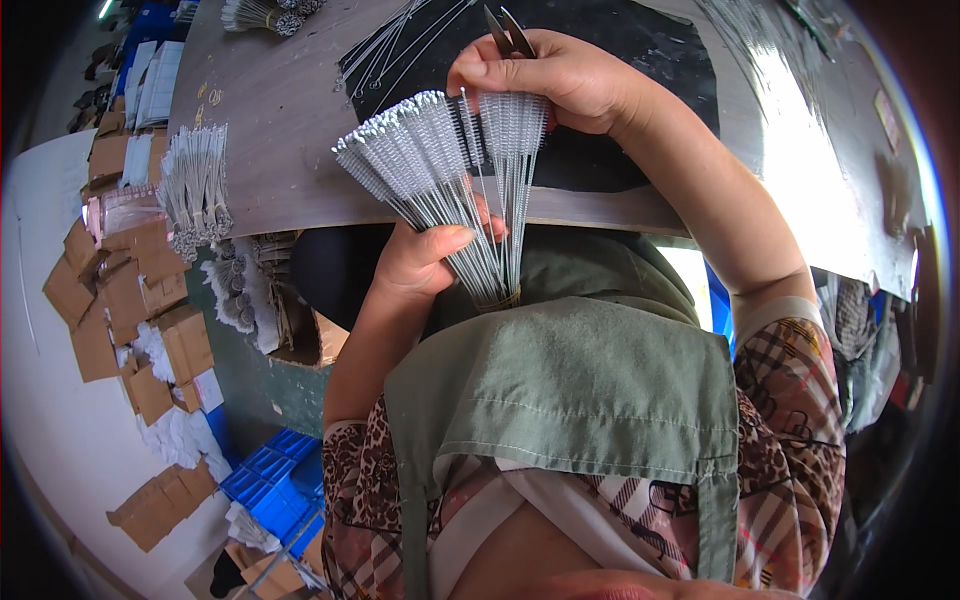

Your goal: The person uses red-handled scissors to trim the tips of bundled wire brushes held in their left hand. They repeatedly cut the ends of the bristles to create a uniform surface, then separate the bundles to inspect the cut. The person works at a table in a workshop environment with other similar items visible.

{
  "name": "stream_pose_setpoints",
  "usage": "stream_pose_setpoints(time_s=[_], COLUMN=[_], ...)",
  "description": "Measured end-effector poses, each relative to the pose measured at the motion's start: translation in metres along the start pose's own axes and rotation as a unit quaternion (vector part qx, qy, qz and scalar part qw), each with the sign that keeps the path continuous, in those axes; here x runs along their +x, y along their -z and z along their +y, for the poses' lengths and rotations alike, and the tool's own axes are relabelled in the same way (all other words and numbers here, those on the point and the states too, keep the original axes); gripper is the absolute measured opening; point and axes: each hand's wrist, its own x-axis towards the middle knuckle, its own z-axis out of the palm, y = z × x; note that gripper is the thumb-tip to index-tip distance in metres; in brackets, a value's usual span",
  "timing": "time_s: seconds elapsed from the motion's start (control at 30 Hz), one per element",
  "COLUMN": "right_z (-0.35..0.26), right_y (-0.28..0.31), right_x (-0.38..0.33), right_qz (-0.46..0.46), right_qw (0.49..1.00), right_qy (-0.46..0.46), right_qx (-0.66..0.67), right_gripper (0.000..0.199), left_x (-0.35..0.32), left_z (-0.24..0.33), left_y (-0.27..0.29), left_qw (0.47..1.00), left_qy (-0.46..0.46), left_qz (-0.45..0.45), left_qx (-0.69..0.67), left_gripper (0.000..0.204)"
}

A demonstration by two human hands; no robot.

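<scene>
A fanned bundle of thin wire brushes (420,135) with white-grey bristle ends stands before my apron, bristles away from me. My left hand (420,255) is closed round the wire stems, thumb on top. The stems draw together at a tie near the apron. My right hand (575,80) is closed on dark scissors (510,38), whose two pointed blades stick out past the fingers, slightly apart. Their handles are mostly hidden in the palm. The right fingertips touch the bristle tops of a smaller group, split from the rest by a narrow gap.
On the grey table (270,90) lies a black mat (630,60) with loose wire pieces (400,45). Bundled brushes (195,185) rest at the left edge, more (270,15) at the far side. Cardboard pieces (125,285) and a blue crate (275,480) are on the floor to the left.
</scene>
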Motion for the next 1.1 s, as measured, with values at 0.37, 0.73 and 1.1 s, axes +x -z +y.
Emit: stream_pose_setpoints(time_s=[0.37, 0.73, 1.1], right_z=[-0.050, -0.016, -0.015], right_y=[0.003, -0.071, -0.077], right_x=[-0.017, -0.054, -0.052], right_qz=[0.182, 0.117, 0.176], right_qw=[0.980, 0.992, 0.968], right_qy=[-0.058, -0.018, -0.004], right_qx=[0.048, -0.037, -0.179], right_gripper=[0.047, 0.018, 0.010], left_x=[-0.002, -0.001, 0.001], left_z=[0.004, 0.004, 0.009], left_y=[0.004, 0.008, -0.013], left_qw=[0.998, 0.997, 0.993], left_qy=[-0.043, -0.072, -0.077], left_qz=[0.030, 0.033, 0.048], left_qx=[-0.039, -0.025, 0.077], left_gripper=[0.043, 0.046, 0.042])
